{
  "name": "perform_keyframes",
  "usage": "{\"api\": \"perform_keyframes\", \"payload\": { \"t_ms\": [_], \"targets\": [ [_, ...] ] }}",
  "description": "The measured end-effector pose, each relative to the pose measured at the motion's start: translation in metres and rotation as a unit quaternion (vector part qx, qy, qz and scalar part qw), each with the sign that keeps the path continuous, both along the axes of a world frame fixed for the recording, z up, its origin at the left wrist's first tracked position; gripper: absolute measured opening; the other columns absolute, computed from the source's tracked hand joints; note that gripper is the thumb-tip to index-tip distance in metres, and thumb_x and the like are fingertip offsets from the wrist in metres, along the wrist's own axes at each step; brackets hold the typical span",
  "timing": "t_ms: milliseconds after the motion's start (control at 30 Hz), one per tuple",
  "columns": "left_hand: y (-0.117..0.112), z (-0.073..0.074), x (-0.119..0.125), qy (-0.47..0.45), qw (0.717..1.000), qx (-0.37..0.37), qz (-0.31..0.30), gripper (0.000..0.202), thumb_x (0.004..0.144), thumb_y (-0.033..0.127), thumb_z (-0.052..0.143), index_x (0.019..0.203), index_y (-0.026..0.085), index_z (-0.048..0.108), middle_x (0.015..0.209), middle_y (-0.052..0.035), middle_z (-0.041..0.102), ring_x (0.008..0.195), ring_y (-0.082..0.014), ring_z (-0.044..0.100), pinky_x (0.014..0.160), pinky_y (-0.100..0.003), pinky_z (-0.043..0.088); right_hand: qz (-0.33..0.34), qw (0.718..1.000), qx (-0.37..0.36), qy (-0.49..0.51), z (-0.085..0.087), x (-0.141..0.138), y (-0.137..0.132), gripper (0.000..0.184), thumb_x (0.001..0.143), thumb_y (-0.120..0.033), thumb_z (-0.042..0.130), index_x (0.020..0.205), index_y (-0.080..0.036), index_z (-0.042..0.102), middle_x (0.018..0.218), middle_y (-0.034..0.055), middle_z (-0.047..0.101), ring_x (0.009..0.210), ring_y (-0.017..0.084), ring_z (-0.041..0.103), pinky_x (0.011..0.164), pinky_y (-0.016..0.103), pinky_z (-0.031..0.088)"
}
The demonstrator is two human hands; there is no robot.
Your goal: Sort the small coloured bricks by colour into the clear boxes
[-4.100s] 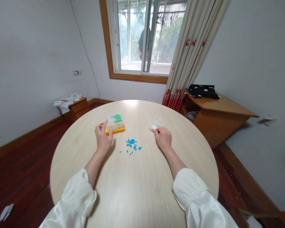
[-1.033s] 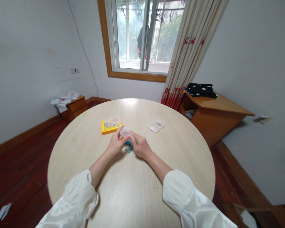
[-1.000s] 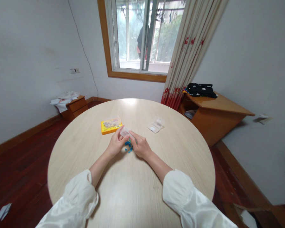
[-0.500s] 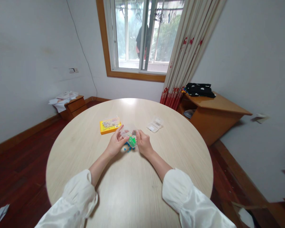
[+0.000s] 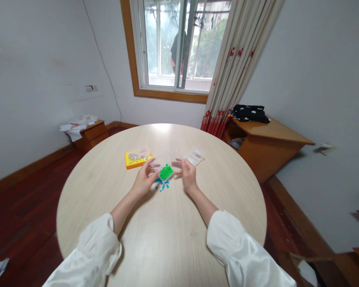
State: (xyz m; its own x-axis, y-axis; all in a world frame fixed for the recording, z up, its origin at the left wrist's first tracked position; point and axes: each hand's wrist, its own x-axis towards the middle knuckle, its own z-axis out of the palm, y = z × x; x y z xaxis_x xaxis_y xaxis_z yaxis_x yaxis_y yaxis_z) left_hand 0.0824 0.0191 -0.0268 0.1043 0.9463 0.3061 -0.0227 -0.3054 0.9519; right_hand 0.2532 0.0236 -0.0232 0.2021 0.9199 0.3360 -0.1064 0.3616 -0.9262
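A small clear plastic box (image 5: pixel 160 179) with green pieces (image 5: pixel 166 172) inside is between my hands, just over the table. Its see-through lid (image 5: pixel 167 154) seems to be swung up on the far side. My left hand (image 5: pixel 144 178) grips the box at its left, thumb at the near edge and fingers behind. From the right, my right hand (image 5: pixel 189 174) holds the box and lid edge, with some fingers seen through the clear plastic. Several small blue pieces (image 5: pixel 164 186) lie loose on the table below the box.
A yellow box (image 5: pixel 134 162) with a clear bag on top lies left of my hands on the round table (image 5: pixel 155 239). Behind my right hand is another clear case (image 5: pixel 196 155). A wooden desk (image 5: pixel 275 135) with dark cloth stands beyond the table at right.
The box's lid has opened away from the green pieces, which now show uncovered. My right hand has moved slightly right, and its fingers have spread.
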Motion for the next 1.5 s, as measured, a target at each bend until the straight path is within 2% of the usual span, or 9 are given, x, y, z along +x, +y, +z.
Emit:
{"api": "perform_keyframes", "payload": {
  "t_ms": [233,433,600,833,1000,1133,1267,1400,1500],
  "targets": [
    [-0.003,0.001,0.0,0.0,1.0,0.028,-0.014,0.049,0.073,0.027,0.063,0.12,0.02,0.047,0.111,-0.0121,0.061,0.095,-0.0188,0.062,0.082,-0.037,0.051,0.026,0.988,-0.053,0.143,-0.005,0.005,0.01,0.043,0.074,-0.057,0.056,0.078,-0.014,0.062,0.07,0.0067,0.069,0.069,0.02,0.069,0.046,0.025,0.055],
    [-0.002,-0.001,0.002,0.008,0.997,0.073,-0.009,0.04,0.074,0.022,0.06,0.113,0.02,0.051,0.11,-0.0108,0.061,0.102,-0.0191,0.06,0.092,-0.038,0.047,0.029,0.978,-0.053,0.2,-0.011,0.008,0.018,0.04,0.071,-0.055,0.062,0.082,-0.016,0.059,0.059,-0.0012,0.061,0.061,0.015,0.065,0.05,0.025,0.056],
    [-0.005,-0.001,0.003,0.087,0.989,0.121,-0.007,0.036,0.075,0.017,0.054,0.111,0.02,0.055,0.112,-0.0091,0.061,0.105,-0.0191,0.058,0.093,-0.036,0.046,0.03,0.973,-0.046,0.226,-0.014,0.008,0.021,0.038,0.071,-0.053,0.063,0.083,-0.018,0.057,0.06,-0.0033,0.056,0.059,0.012,0.061,0.048,0.023,0.054],
    [-0.01,0.003,0.001,0.208,0.958,0.198,-0.004,0.036,0.077,0.012,0.048,0.111,0.019,0.059,0.108,-0.0089,0.065,0.104,-0.0203,0.058,0.091,-0.036,0.046,0.054,0.969,-0.045,0.237,-0.015,0.009,0.022,0.036,0.072,-0.052,0.06,0.089,-0.021,0.054,0.07,-0.0021,0.058,0.063,0.012,0.06,0.046,0.022,0.05],
    [-0.012,0.007,0.0,0.238,0.943,0.232,-0.016,0.04,0.076,0.007,0.046,0.111,0.02,0.06,0.108,-0.0087,0.066,0.102,-0.0198,0.06,0.092,-0.037,0.046,0.069,0.968,-0.051,0.237,-0.014,0.01,0.021,0.041,0.07,-0.054,0.062,0.094,-0.022,0.053,0.07,-0.0022,0.059,0.064,0.013,0.062,0.048,0.022,0.049],
    [-0.013,0.009,0.0,0.236,0.941,0.24,-0.025,0.04,0.075,0.006,0.047,0.11,0.02,0.061,0.109,-0.0084,0.066,0.103,-0.02,0.06,0.092,-0.037,0.046,0.079,0.97,-0.043,0.227,-0.015,0.01,0.021,0.042,0.071,-0.054,0.062,0.097,-0.022,0.052,0.07,-0.0021,0.06,0.067,0.013,0.063,0.05,0.022,0.049],
    [-0.012,0.004,0.002,0.195,0.959,0.204,-0.013,0.036,0.076,0.012,0.051,0.11,0.02,0.059,0.109,-0.0086,0.065,0.103,-0.0201,0.06,0.092,-0.037,0.046,0.065,0.97,-0.032,0.234,-0.014,0.01,0.021,0.043,0.072,-0.054,0.061,0.098,-0.022,0.05,0.07,-0.0025,0.06,0.067,0.013,0.063,0.051,0.023,0.05],
    [-0.007,0.002,0.008,0.02,0.994,0.104,0.025,0.039,0.074,0.021,0.06,0.112,0.02,0.052,0.11,-0.0098,0.064,0.101,-0.0194,0.062,0.09,-0.036,0.048,0.028,0.976,-0.001,0.217,-0.008,0.007,0.015,0.047,0.074,-0.05,0.062,0.109,-0.025,0.042,0.074,-0.0035,0.062,0.072,0.014,0.065,0.06,0.028,0.055],
    [-0.003,0.007,0.009,-0.115,0.992,0.03,0.048,0.05,0.067,0.024,0.069,0.112,0.021,0.047,0.107,-0.0094,0.065,0.1,-0.0202,0.064,0.091,-0.039,0.048,0.024,0.99,0.012,0.141,-0.005,0.001,0.007,0.054,0.074,-0.046,0.064,0.117,-0.025,0.039,0.08,-0.0006,0.067,0.08,0.015,0.066,0.067,0.029,0.055]
  ]
}}
